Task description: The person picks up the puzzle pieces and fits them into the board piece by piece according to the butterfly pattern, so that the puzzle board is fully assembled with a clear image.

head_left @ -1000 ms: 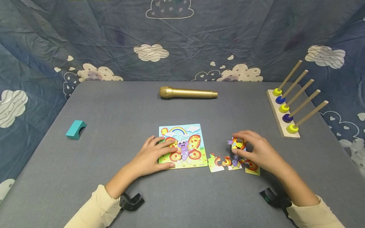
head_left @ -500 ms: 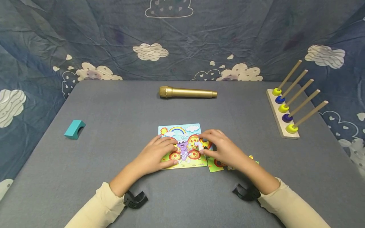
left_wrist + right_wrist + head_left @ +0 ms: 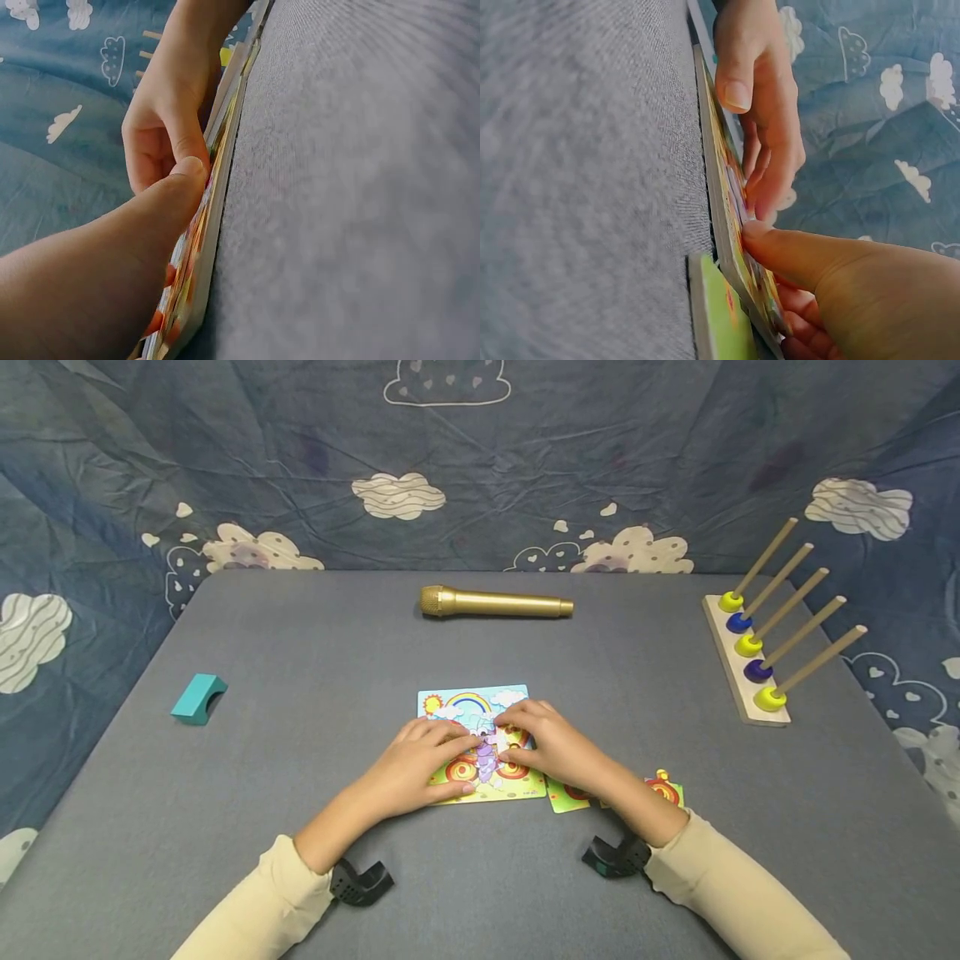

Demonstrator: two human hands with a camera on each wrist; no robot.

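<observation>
A butterfly puzzle board (image 3: 468, 700) lies flat on the grey table in the head view. On its left part rests my left hand (image 3: 412, 766), fingers stretched out over the picture and thumb near the lower edge. My right hand (image 3: 557, 747) is over the board's right half and pinches a puzzle piece (image 3: 517, 737) between thumb and fingers; the hand covers much of it. Both hands' fingertips come close together at the butterfly's middle. In the right wrist view, the thumb sits low against the board (image 3: 718, 195). Whether the piece lies flat cannot be told.
Loose puzzle pieces (image 3: 566, 796) lie right of the board, partly under the right forearm; another piece (image 3: 666, 790) shows beyond it. A gold microphone (image 3: 495, 603) lies at the back. A peg stand (image 3: 742, 668) with rings stands right, a teal arch block (image 3: 198, 700) left.
My right hand has carried the puzzle piece leftward from beside the board to over its right half. The left hand has shifted slightly right on the board.
</observation>
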